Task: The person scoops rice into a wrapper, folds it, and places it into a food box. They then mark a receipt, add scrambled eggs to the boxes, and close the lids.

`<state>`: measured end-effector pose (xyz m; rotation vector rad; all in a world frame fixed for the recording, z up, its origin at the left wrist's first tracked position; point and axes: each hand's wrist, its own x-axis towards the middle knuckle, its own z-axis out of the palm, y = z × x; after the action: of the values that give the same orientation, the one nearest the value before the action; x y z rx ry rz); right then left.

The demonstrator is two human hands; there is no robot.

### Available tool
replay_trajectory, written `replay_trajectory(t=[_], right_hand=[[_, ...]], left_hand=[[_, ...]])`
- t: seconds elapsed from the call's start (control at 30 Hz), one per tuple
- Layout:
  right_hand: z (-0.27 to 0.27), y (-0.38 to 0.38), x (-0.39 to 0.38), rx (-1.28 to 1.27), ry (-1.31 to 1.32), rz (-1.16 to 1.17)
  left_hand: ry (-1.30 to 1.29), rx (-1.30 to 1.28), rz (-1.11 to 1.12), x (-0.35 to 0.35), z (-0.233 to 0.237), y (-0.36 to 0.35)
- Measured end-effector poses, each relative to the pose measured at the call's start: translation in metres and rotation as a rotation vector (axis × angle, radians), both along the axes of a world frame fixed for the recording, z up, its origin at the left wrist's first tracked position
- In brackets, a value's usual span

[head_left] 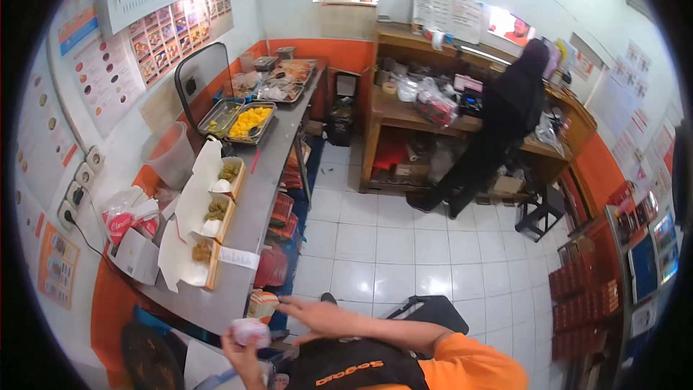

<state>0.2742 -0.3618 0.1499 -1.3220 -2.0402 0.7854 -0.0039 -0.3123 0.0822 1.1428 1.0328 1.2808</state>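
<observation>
My left hand (244, 361) is closed around a roundish white-and-pink wrapped bundle (250, 333), held by the front edge of the steel table (271, 173). My right hand (317, 316) reaches across my front with its fingers stretched out and nothing between them. Its fingertips are right at an orange-and-white packet (262, 305) beside the table edge. Three opened food boxes (189, 269) stand in a row on the table, with brownish food and a white mound inside. A white paper strip (239, 258) lies next to the nearest box.
Metal trays with yellow pieces (251, 122) and other food stand at the table's far end. A clear tub (170, 153) is by the wall. A person in black (502, 112) works at the wooden counter (372, 101). A black stool (540, 213) stands at right.
</observation>
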Motion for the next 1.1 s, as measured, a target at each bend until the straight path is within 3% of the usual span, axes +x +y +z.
replay_trajectory(t=[0.07, 0.2, 0.23, 0.27, 0.33, 0.43, 0.53, 0.67, 0.73, 0.8, 0.87, 0.97, 1.07, 1.1], right_hand=[[-0.04, 0.054, 0.053, -0.082, -0.139, -0.048], [-0.048, 0.127, 0.169, -0.344, -0.074, -0.266], [-0.059, 0.14, 0.197, -0.356, -0.06, -0.332], [-0.052, 0.158, 0.215, -0.416, -0.073, -0.414], [-0.099, 0.182, 0.267, -0.387, 0.004, -0.502], [-0.111, 0.23, 0.319, -0.475, -0.163, -0.583], [-0.131, 0.309, 0.369, -0.442, -0.275, -0.453], [-0.103, 0.427, 0.397, -0.383, -0.129, -0.299], [-0.093, 0.477, 0.409, -0.346, -0.188, -0.222], [-0.098, 0.517, 0.424, -0.309, -0.208, -0.136], [-0.102, 0.549, 0.429, -0.276, -0.269, -0.024], [-0.081, 0.589, 0.4, -0.214, -0.362, 0.09], [-0.093, 0.636, 0.368, -0.218, -0.285, 0.094], [-0.108, 0.654, 0.356, -0.17, -0.288, 0.123]], left_hand=[[0.126, -0.013, 0.208, -0.013, 0.0, 0.067], [0.188, -0.02, 0.637, -0.026, -0.009, 0.165], [0.381, -0.034, 0.755, -0.03, -0.014, 0.185], [0.25, 0.037, 0.739, -0.035, -0.024, 0.194], [0.342, 0.072, 0.768, -0.001, 0.014, 0.209], [0.372, -0.008, 0.817, 0.033, 0.028, 0.226], [0.631, -0.072, 0.904, 0.037, -0.013, 0.251], [1.093, -0.298, 1.001, 0.023, -0.041, 0.294], [1.172, -0.487, 0.886, 0.029, -0.039, 0.316], [1.219, -0.534, 0.75, 0.006, -0.082, 0.324], [0.967, -0.706, 0.812, -0.021, -0.141, 0.314], [1.027, -0.765, 0.637, -0.012, -0.109, 0.324], [1.249, -0.489, 0.794, 0.004, -0.096, 0.316], [1.216, -0.461, 0.883, 0.022, -0.072, 0.311]])
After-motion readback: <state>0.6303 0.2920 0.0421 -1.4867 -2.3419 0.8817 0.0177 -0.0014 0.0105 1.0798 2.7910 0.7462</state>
